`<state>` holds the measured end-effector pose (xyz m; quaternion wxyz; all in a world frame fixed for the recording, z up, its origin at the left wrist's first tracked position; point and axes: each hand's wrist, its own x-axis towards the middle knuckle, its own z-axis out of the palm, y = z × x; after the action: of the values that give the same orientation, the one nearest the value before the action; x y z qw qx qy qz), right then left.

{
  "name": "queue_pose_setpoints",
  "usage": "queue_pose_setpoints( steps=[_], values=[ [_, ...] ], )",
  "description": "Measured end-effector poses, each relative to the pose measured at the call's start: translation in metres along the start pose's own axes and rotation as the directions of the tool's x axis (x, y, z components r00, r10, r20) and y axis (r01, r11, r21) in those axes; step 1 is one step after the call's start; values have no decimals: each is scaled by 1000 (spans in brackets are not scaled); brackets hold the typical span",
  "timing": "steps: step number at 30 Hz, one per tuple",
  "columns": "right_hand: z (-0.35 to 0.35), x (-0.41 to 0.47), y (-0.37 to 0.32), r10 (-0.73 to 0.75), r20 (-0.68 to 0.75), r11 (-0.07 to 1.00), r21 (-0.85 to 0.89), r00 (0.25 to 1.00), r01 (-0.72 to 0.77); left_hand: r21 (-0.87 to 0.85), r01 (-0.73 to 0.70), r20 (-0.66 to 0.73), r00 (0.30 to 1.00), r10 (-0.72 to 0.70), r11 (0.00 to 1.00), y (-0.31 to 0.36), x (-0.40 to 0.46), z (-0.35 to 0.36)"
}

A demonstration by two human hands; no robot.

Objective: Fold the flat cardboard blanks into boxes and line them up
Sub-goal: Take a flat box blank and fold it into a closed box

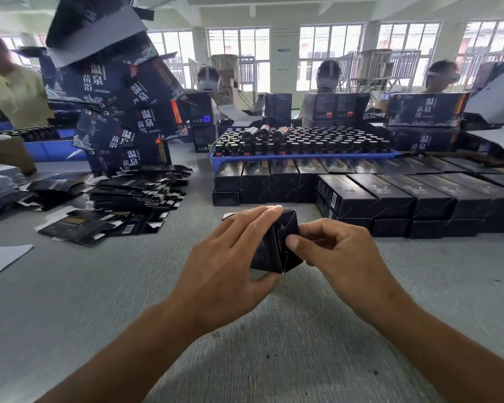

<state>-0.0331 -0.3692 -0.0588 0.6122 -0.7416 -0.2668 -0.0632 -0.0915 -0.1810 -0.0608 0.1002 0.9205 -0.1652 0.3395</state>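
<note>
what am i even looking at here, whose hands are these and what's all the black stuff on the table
There is one picture, taken by a wide-angle camera worn on a person's head, looking forward and down. No machine is involved: the two bare hands belong to the wearer.

The left hand and the right hand together hold a small black cardboard box above the grey table; the end flaps facing the camera are partly folded. The left hand wraps round its side and the right thumb presses on a flap.

To the left lies a heap of flat blanks, not yet folded. To the right, finished boxes stand in rows. Behind them a blue tray holds dark bottles. Other people work across the table.
</note>
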Motion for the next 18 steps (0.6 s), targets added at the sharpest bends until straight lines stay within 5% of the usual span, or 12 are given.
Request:
queue_pose_setpoints(
  steps=[11,18],
  values=[
    [2,-1,-1,-10,-81,989,-146,997,-2,6,-12,8,1000,12,1000,1,0,2],
    [-6,2,-3,-1,40,1000,9,999,0,-36,-3,3,1000,3,999,-2,0,0]
  ],
)
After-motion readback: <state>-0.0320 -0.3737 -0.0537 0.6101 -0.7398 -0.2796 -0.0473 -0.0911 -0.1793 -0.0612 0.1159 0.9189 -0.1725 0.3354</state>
